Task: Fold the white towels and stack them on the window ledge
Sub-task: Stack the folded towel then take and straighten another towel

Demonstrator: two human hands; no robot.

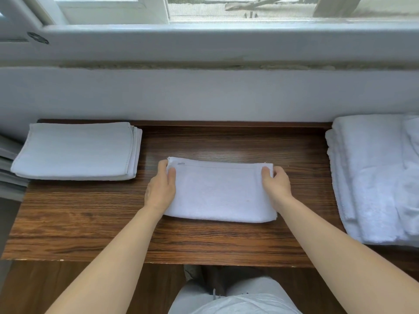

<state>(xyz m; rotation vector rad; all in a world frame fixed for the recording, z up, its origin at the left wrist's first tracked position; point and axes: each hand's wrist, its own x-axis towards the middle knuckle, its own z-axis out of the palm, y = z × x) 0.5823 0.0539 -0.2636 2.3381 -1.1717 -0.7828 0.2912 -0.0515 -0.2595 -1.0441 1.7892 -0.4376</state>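
Head view of a towel-folding station below a window. A folded white towel (pixel 218 191) lies flat at the centre of the dark wood-grain surface (pixel 90 223), its long edges running left to right and a small label showing near its far left corner. The left hand (pixel 162 186) holds the towel's left end, thumb on top and fingers curled under the edge; the right hand (pixel 275 183) holds the right end in the same way, thumb on top and fingers wrapped round the far right corner. To the left, well apart, a stack of folded towels (pixel 76 150) rests at the surface's far left corner. At the right edge lies a pile of looser white towels (pixel 374 177), partly cut off by the frame. The window ledge (pixel 204 41) runs across the top, above a white wall.
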